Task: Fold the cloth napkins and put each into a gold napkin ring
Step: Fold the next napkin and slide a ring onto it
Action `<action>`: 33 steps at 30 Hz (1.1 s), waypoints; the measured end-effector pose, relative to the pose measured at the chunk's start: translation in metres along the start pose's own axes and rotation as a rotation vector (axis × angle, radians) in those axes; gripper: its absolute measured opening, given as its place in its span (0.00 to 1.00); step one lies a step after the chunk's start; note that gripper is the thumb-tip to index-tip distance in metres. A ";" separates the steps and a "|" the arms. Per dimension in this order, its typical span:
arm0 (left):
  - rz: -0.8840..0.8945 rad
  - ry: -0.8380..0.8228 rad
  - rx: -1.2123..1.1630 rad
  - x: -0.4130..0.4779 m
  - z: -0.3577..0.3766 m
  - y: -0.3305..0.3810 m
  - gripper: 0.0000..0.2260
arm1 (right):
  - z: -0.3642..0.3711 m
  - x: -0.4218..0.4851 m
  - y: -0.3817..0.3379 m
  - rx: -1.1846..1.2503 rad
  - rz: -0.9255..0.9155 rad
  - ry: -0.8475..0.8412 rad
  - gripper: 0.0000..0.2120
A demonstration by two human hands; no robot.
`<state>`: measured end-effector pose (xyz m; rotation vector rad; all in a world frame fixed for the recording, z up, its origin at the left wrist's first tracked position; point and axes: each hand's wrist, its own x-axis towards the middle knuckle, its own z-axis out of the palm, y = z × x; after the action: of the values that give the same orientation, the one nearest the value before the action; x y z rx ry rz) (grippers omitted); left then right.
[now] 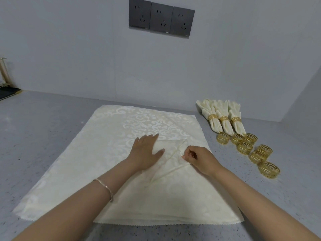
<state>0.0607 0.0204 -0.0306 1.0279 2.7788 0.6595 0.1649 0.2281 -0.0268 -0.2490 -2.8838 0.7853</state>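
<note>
In the middle of the worktop (pixel 52 119), my right grip (pixel 198 158) has its fingers curled and pinches the thin folded edge of the top napkin (pixel 173 148). The edge runs from my pinch down toward me as a raised cream line. My left grip (pixel 147 151) is flat, with straight fingers spread a little. It presses down on the folded part, near the right grip. A thin bracelet (pixel 106 187) sits on my left wrist.

The top napkin is cream with a shiny swirl pattern. One part of it is turned over onto itself and makes a pointed shape between my two grips. It lies on a pile of napkins (pixel 104 145) of the same cream cloth. The pile is big and square, and its near edge is cut in tiny zigzags. I can see a few layers at that edge, but I cannot tell how many.

To the right, near the wall, three folded napkins (pixel 220 106) lie side by side, touching. Each one goes through a gold ring (pixel 223 118) around its middle. The cloth fans out above the ring and comes to a narrow end below it. Just in front of them, seven loose rings (pixel 245 147) lie on the worktop. They are gold with a cut-out maze pattern, and some touch each other.

Up on the wall are three dark sockets (pixel 161 17) in a row. At the far left edge a gold stand (pixel 4 72) is next to a dark flat thing (pixel 8 93).
</note>
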 end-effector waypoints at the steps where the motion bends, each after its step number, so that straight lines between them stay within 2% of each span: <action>1: -0.022 -0.003 0.006 0.004 -0.002 -0.002 0.28 | 0.000 0.000 -0.001 -0.009 0.003 0.002 0.10; 3: -0.053 -0.008 0.101 0.006 -0.007 0.000 0.23 | -0.002 -0.001 -0.003 -0.046 0.011 0.011 0.10; 5: -0.074 0.055 0.228 0.005 -0.013 0.006 0.19 | -0.004 0.000 -0.006 -0.105 0.017 0.020 0.09; 8: -0.129 0.113 0.266 -0.005 -0.022 0.016 0.14 | -0.007 0.002 -0.012 -0.177 0.021 0.032 0.08; 10: -0.147 0.054 0.245 -0.016 -0.026 0.024 0.14 | -0.009 0.003 -0.014 -0.218 0.035 0.052 0.05; 12: -0.139 -0.059 0.203 -0.027 -0.029 0.033 0.20 | -0.009 0.004 -0.015 -0.227 0.072 0.065 0.05; 15: -0.068 -0.178 0.177 -0.036 -0.026 0.045 0.27 | -0.005 0.002 -0.014 -0.212 0.171 0.087 0.12; 19: 0.093 -0.098 0.445 -0.033 -0.021 0.053 0.35 | 0.008 -0.004 -0.015 -0.171 0.249 0.188 0.13; 21: 0.272 -0.104 0.483 -0.030 -0.014 0.054 0.32 | 0.015 -0.009 -0.014 -0.172 0.245 0.245 0.13; 24: 0.457 -0.207 0.373 -0.030 0.003 0.052 0.25 | 0.024 -0.016 -0.012 -0.169 0.209 0.328 0.11; 28: 0.464 -0.230 0.321 -0.029 0.018 0.043 0.23 | 0.027 -0.020 -0.014 -0.156 0.183 0.384 0.10; 31: 0.458 -0.242 0.292 -0.027 0.020 0.040 0.23 | 0.025 -0.033 -0.019 -0.067 0.101 0.390 0.16; 33: 0.463 -0.251 0.277 -0.028 0.020 0.040 0.23 | 0.023 -0.051 -0.027 -0.064 0.038 0.319 0.20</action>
<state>0.1107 0.0370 -0.0325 1.7052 2.4696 0.1596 0.2069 0.1842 -0.0378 -0.3976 -2.6115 0.5967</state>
